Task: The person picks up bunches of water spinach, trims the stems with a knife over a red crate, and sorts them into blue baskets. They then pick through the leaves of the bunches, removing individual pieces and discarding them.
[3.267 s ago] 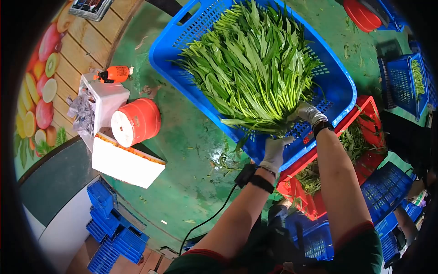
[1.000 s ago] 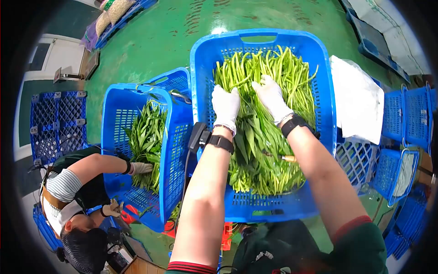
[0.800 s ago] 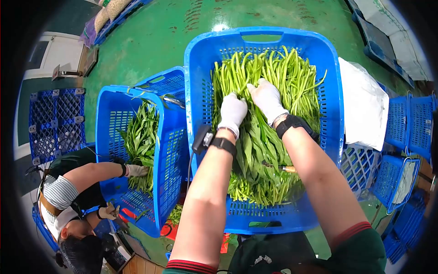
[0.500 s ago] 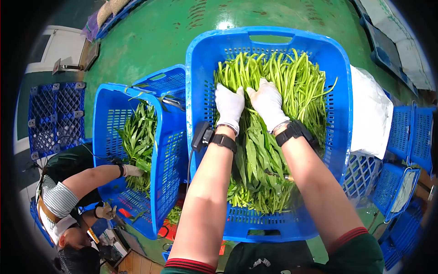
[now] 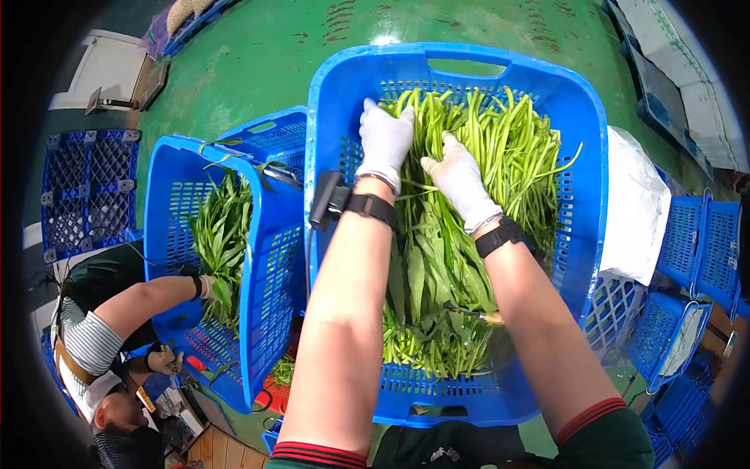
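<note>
Long-stemmed leafy greens fill the blue basket before me, pale stems at the far end, leaves in the middle. My left hand, in a white glove, is at the left edge of the stems beside the basket wall, thumb and fingers apart. The gloved right hand rests on the bunch where stems meet leaves, its thumb apart from its fingers. Near my right forearm, a small tool with a light handle and a dark thin end lies over the leaves. More stems are at the near end.
To the left stands a second blue basket with loose leafy greens. A person there reaches into it with gloved hands. A white sack leans at the right, near several blue baskets. Green floor lies beyond.
My left hand has moved up and slightly left to the stems' edge, away from my right hand. The right hand has shifted slightly down and right, and its fingers have spread.
</note>
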The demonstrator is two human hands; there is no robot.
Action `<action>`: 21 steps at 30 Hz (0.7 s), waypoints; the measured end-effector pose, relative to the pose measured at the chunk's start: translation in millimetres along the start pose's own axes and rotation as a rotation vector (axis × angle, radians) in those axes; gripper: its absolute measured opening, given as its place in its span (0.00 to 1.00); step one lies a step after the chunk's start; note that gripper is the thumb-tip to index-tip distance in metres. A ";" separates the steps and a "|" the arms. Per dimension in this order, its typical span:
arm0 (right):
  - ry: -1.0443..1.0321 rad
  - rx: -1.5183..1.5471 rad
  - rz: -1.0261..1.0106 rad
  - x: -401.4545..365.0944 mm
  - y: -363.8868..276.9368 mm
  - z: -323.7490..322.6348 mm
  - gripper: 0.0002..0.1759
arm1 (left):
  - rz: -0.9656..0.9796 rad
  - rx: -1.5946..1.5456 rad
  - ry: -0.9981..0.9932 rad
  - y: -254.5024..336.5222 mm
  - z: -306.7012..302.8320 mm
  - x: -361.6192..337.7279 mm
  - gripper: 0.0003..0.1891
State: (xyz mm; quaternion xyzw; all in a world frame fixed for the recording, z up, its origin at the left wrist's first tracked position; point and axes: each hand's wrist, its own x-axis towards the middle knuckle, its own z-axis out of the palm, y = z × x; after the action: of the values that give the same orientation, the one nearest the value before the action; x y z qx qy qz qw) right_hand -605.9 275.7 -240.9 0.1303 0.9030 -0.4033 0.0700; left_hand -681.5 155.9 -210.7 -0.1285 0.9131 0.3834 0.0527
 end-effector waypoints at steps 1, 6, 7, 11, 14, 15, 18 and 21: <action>-0.026 0.009 0.006 -2.3 -1.7 -4.2 0.40 | -0.005 -0.053 -0.084 -13.9 6.1 15.2 0.49; -0.157 0.329 0.050 -1.8 10.2 -11.1 0.37 | 0.009 -0.331 -0.201 -17.8 10.3 28.2 0.47; -0.134 0.268 0.013 -2.3 13.2 -9.5 0.37 | 0.060 -0.374 -0.235 -3.0 -0.1 19.2 0.41; -0.166 0.142 0.007 -9.9 4.8 -17.7 0.37 | 0.000 -0.043 -0.406 9.8 -8.4 19.9 0.42; -0.176 0.084 -0.034 -6.3 15.0 -9.5 0.38 | 0.052 -0.290 -0.506 -9.0 10.0 19.3 0.45; -0.186 0.059 -0.061 -5.8 14.1 -9.3 0.38 | 0.050 -0.230 -0.437 -6.9 15.0 16.9 0.46; -0.248 0.090 -0.056 -6.8 12.2 -16.9 0.38 | 0.042 -0.276 -0.385 -4.6 15.3 12.7 0.50; -0.305 0.466 -0.047 -5.6 14.0 -25.2 0.36 | -0.013 -0.242 -0.179 -3.1 18.4 6.4 0.39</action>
State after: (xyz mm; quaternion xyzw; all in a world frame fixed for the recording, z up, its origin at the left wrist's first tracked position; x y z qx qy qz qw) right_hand -597.0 302.5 -232.7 0.0597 0.7679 -0.6164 0.1636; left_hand -686.9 165.7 -227.0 -0.1052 0.8509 0.5004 0.1203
